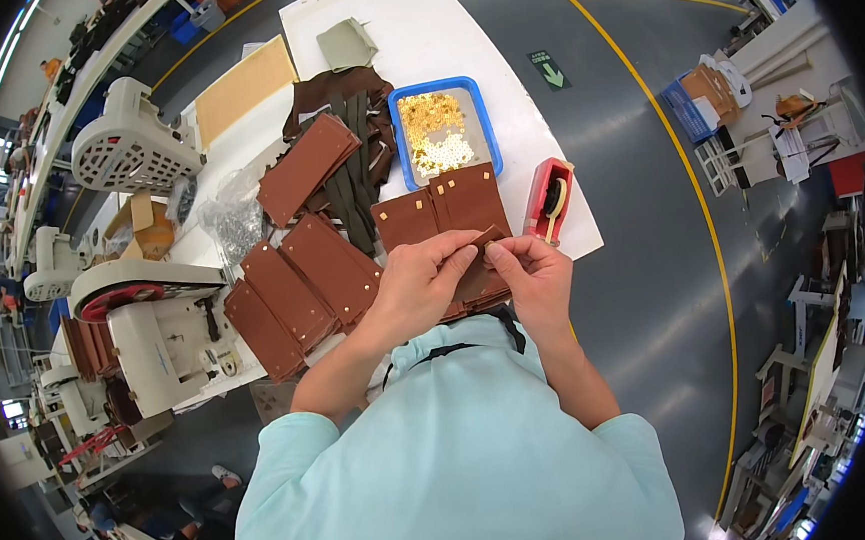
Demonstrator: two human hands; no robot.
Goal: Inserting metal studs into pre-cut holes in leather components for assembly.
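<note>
White worktable [536,177], brown leather panels [327,267], grey factory floor [633,125]

Small brown leather piece [487,238], flat, tilted, pinched betw. fingers of both hands, just above brown panel stack at worktop edge.

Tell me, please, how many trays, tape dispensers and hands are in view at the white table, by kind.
Blue tray: 1
Red tape dispenser: 1
Hands, left hand and right hand, pinching a small brown leather piece: 2
Total: 4
</note>
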